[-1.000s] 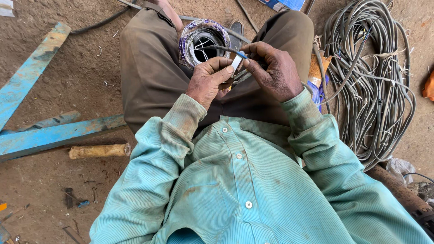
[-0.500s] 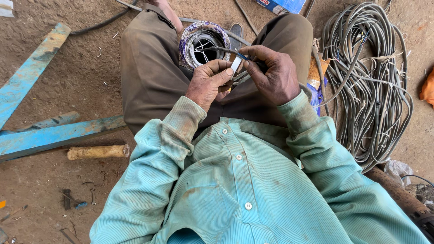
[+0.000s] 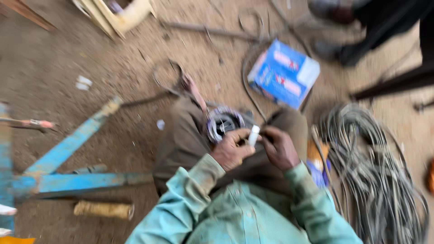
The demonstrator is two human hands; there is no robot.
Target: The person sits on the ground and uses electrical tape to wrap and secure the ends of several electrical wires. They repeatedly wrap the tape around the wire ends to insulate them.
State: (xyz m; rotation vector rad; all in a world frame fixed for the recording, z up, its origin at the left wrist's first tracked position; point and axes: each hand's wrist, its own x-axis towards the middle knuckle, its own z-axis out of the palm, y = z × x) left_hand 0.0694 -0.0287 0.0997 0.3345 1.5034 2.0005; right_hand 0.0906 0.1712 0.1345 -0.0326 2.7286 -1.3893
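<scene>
A: What has changed for us since a moment ago?

B: Our view has swung up and back, so more of the dirt floor shows: a blue-and-white cardboard box [image 3: 284, 73] now lies beyond the knees, and another person's dark shoes [image 3: 337, 13] stand at the top right. The work itself sits where it was, so we judge it unbroken.

A: And the hands?

B: Our left hand [image 3: 230, 151] is curled shut around a small white cylindrical piece [image 3: 254, 134]; our right hand [image 3: 280, 148] pinches closed just beside it (on what, blur hides). Both hover over the lap, just before the round wound motor coil [image 3: 224, 123].

A: Its axis?

B: Near upright, the top tipped slightly right, away from us.
</scene>
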